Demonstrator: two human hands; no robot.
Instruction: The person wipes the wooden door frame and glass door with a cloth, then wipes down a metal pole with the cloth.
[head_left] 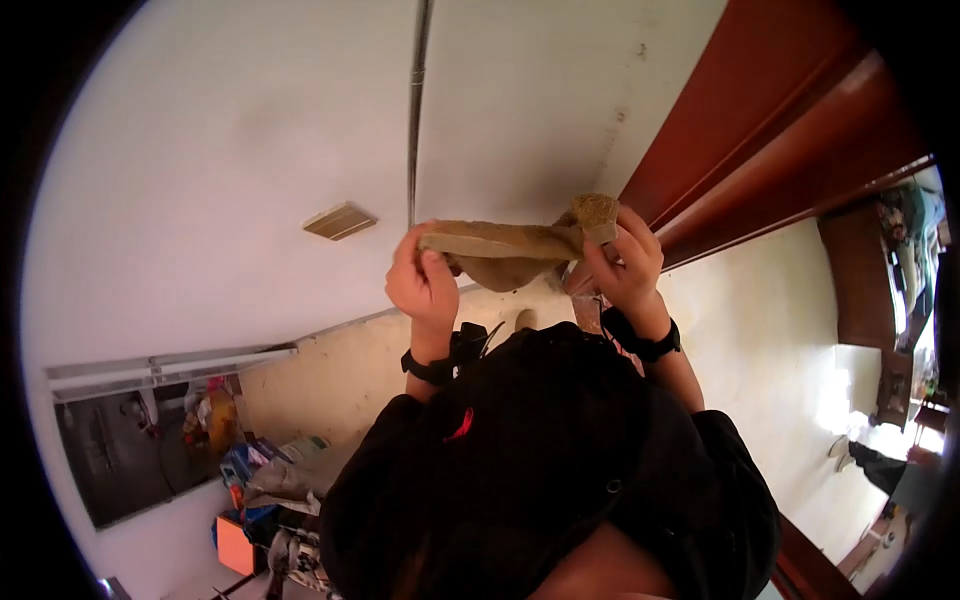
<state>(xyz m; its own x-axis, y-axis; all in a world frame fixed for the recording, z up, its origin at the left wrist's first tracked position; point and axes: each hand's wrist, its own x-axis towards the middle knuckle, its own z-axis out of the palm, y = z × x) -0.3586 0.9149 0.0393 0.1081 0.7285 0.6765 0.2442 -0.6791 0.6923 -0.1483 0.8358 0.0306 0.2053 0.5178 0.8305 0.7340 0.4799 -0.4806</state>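
A tan-brown cloth (505, 255) is stretched between my two hands in front of the white wall, its middle sagging a little. My left hand (420, 278) pinches its left end, thumb toward me. At the other end, my right hand (628, 262) grips a bunched, rough-textured corner that sticks up above the fingers. The fabric looks folded along its upper edge. Dark bands circle both wrists. Whether it is a towel or a rag I cannot tell.
A wall switch plate (340, 221) sits beside a vertical conduit (416, 120). To the right stands a red-brown door frame (760, 120). Bags and piled items (285, 475) lie at lower left, near a dark opening (140, 440). Another person's leg (878, 468) shows far right.
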